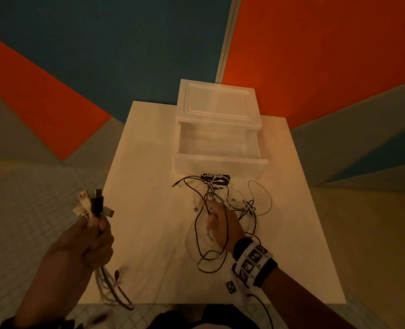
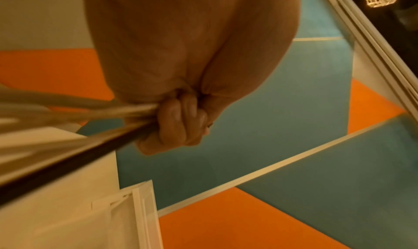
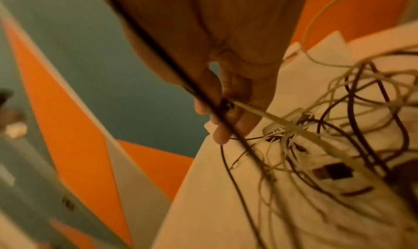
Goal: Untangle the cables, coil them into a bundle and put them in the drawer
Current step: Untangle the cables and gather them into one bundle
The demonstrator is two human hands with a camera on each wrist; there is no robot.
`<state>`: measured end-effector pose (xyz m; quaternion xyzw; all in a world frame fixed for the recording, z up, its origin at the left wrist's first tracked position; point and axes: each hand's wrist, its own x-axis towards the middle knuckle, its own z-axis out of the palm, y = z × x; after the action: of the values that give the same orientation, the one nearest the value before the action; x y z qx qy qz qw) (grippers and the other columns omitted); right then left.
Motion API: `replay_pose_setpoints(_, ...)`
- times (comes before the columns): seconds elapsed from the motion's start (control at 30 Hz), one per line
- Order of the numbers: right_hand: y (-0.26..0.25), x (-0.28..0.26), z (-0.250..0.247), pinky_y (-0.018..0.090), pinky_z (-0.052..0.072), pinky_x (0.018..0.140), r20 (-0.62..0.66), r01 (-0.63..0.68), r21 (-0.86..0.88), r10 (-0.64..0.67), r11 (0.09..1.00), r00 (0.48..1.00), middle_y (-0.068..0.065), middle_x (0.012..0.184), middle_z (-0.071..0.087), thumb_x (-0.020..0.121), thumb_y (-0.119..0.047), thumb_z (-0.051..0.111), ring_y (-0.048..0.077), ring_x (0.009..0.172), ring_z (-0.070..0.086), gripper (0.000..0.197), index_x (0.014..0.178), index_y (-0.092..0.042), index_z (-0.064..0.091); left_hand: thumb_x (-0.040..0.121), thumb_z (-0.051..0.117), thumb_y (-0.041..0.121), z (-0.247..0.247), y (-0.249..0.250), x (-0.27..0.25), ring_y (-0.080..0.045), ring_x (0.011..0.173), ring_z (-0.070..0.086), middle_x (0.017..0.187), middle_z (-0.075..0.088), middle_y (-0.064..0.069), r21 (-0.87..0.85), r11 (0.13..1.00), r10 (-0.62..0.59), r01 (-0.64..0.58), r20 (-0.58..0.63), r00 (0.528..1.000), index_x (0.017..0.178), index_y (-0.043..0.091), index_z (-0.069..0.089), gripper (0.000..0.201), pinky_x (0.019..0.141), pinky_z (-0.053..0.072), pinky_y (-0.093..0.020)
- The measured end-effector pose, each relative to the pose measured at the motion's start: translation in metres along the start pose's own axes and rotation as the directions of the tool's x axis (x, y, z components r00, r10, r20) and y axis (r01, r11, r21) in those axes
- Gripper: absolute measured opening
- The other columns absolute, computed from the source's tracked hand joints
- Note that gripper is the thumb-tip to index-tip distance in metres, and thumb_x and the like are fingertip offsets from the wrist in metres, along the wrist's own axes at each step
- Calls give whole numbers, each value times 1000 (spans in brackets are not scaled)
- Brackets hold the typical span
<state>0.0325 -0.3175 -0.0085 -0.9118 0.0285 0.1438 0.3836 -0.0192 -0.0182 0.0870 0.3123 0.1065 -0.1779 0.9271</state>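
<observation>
My left hand (image 1: 94, 231) grips a bunch of cable ends, white and black USB plugs (image 1: 93, 203) sticking up above the fist, off the table's left edge. The wrist view shows the fist (image 2: 178, 120) closed round several cords that run off to the left. A tangle of white and dark cables (image 1: 222, 205) lies on the white table in front of the drawer. My right hand (image 1: 216, 219) is in the tangle, fingers (image 3: 226, 113) pinching a pale cable while a dark one crosses them. The white plastic drawer (image 1: 220, 160) stands pulled out, with nothing visible inside.
The drawer unit (image 1: 218, 103) sits at the table's (image 1: 149, 162) far edge against blue and orange wall panels. A dark label (image 1: 214, 179) lies under the cables by the drawer front. A black USB plug (image 3: 332, 171) lies in the tangle. Tiled floor lies left.
</observation>
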Motion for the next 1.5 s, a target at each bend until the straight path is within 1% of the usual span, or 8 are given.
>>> replay_pose_setpoints(0.13, -4, 1, -29, 33, 46, 63, -198, 92, -59, -102, 994, 975, 5, 73, 61, 100, -13, 48, 23, 69, 51, 23, 79, -10, 58, 51, 89, 44, 27, -19, 9, -7, 46, 17, 57, 35, 3, 353, 934, 92, -56, -86, 992, 69, 15, 64, 42, 40, 18, -23)
replay_pose_setpoints(0.27, -1, -3, -48, 29, 43, 88, -240, 83, -178, -125, 980, 963, 5, 111, 55, 96, -34, 49, 19, 101, 53, 26, 100, -15, 66, 92, 50, 29, 47, -37, 26, -9, 43, 27, 69, 55, -12, 506, 857, 190, -100, -129, 973, 73, 14, 61, 26, 45, 19, -26)
replay_pose_setpoints(0.43, -50, -20, -69, 33, 47, 69, -270, 231, -237, -292, 944, 917, 0, 92, 50, 100, -34, 44, 22, 79, 56, 24, 94, -19, 63, 97, 43, 36, 92, -69, 35, -17, 48, 28, 58, 55, -14, 725, 681, 106, -108, 48, 993, 81, 15, 66, 36, 49, 23, -32)
replay_pose_setpoints(0.73, -46, -23, -56, 40, 55, 65, -270, 304, 101, -268, 947, 925, -3, 74, 66, 99, -22, 50, 15, 67, 63, 16, 102, -27, 65, 99, 37, 19, 119, -67, 42, -11, 47, 26, 77, 53, -16, 519, 852, 3, -72, 132, 991, 86, 3, 49, 24, 48, 30, -23)
replay_pose_setpoints(0.9, -32, -43, -44, 44, 50, 96, 30, 216, 681, -322, 700, 946, 11, 107, 69, 97, -41, 48, 32, 101, 67, 51, 144, -29, 31, 98, 49, 20, 115, -60, 45, -11, 50, 25, 74, 46, -11, 391, 916, 32, -87, 146, 989, 82, 8, 57, 21, 50, 23, -25)
replay_pose_setpoints(1.03, -4, -68, -46, 34, 48, 81, 227, 113, 684, -358, 721, 906, 8, 79, 57, 95, -47, 49, 36, 75, 54, 58, 147, -31, 29, 78, 63, 28, 103, -42, 48, -7, 48, 25, 73, 45, -6, 324, 936, 79, -138, 189, 979, 82, 15, 62, 13, 52, 21, -28)
replay_pose_setpoints(1.23, 66, -53, -75, 25, 42, 74, 177, 104, 334, -171, 937, 969, -13, 77, 59, 101, -23, 44, -4, 71, 53, 30, 82, -22, 67, 93, 48, 8, 62, 8, 54, -16, 64, 52, 87, 52, -13, -119, 967, 249, -225, 247, 937, 100, 4, 47, 8, 55, 31, -29)
replay_pose_setpoints(1.5, 3, -28, -89, 24, 46, 57, -11, 164, 421, -176, 892, 984, -7, 74, 54, 102, -32, 42, 10, 64, 54, 29, 99, -7, 55, 100, 33, 9, 104, -25, 52, -7, 57, 32, 72, 54, 5, 480, 767, 438, -427, 96, 894, 72, 25, 61, 43, 48, 27, -18)
